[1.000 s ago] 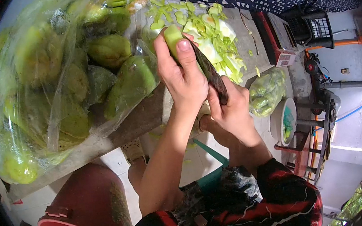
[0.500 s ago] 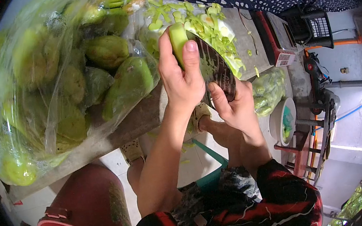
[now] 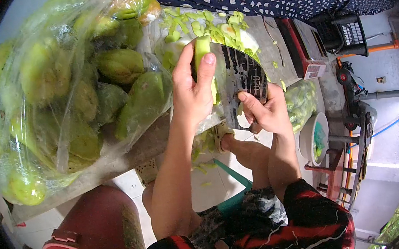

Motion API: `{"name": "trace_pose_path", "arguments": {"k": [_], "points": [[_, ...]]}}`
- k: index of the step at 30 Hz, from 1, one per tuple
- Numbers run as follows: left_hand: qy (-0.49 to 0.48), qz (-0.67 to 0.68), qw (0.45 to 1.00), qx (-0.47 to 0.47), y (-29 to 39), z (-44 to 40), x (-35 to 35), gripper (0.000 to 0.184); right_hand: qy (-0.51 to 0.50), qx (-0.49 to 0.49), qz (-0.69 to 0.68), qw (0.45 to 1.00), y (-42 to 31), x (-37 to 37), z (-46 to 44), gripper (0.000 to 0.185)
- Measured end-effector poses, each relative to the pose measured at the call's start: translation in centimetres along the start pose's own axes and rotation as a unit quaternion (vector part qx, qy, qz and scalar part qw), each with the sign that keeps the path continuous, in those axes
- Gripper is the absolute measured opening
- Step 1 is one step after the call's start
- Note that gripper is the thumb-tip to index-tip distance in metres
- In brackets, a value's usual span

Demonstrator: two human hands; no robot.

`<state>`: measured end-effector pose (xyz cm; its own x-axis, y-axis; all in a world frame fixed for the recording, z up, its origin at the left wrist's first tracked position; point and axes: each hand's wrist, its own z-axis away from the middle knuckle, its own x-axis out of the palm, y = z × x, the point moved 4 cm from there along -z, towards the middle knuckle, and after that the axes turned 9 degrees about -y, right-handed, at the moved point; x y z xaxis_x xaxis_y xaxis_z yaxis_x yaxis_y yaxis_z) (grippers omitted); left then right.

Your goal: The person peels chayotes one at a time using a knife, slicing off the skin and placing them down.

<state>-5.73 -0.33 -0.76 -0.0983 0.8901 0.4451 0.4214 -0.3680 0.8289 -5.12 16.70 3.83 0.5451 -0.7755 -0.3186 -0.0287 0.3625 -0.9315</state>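
Head view — left hand [image 3: 193, 92] holds green fruit [image 3: 202, 47] — long axis pointing forward.

The head camera looks forward and down from above, fairly near the left hand [image 3: 194, 95] and right hand [image 3: 270, 113], its wide round view taking in surface [image 3: 288, 69] and floor [image 3: 214, 181].

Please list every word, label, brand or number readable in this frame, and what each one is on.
None can be read with certainty.
Knife blade, by the right hand: pale, letter-like marks, too worn and blurred to quote.
Red scale: white label with print too small to read.
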Motion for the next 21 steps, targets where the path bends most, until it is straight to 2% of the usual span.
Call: {"name": "trace_pose_path", "arguments": {"k": [6,11,13,15,17,18,20,21], "points": [[-0.012,0.029,0.997,-0.075,0.6,0.3,-0.1,0.04,0.038,-0.018,0.055,0.998,-0.3,-0.8,-0.4,0.018],[-0.016,0.162,0.979,-0.124,-0.3,0.3,-0.3,0.038,0.077,-0.028,0.099,0.992,-0.3,-0.7,-0.9,0.02],[-0.015,0.177,0.976,-0.129,-0.6,0.1,-0.4,0.037,0.097,-0.054,0.173,0.979,0.3,-1.0,-1.2,0.019],[-0.013,0.191,0.972,-0.133,-1.0,0.0,-0.7,0.037,0.117,-0.05,0.176,0.976,0.1,-0.7,-1.3,0.015],[-0.01,0.243,0.949,-0.202,-1.8,0.3,-1.0,0.046,0.144,-0.063,0.199,0.967,0.0,-0.4,-1.4,0.013],[-0.01,0.243,0.949,-0.201,-1.8,0.2,-1.0,0.046,0.149,-0.082,0.218,0.961,0.1,-0.4,-1.5,0.013],[0.078,0.415,0.865,-0.27,-2.6,0.5,-0.9,0.049,0.141,-0.036,0.189,0.971,0.7,-0.5,-1.7,0.014],[0.082,0.402,0.87,-0.273,-2.3,0.3,-1.0,0.051,0.127,-0.017,0.163,0.978,0.4,-0.5,-1.5,0.015]]}}
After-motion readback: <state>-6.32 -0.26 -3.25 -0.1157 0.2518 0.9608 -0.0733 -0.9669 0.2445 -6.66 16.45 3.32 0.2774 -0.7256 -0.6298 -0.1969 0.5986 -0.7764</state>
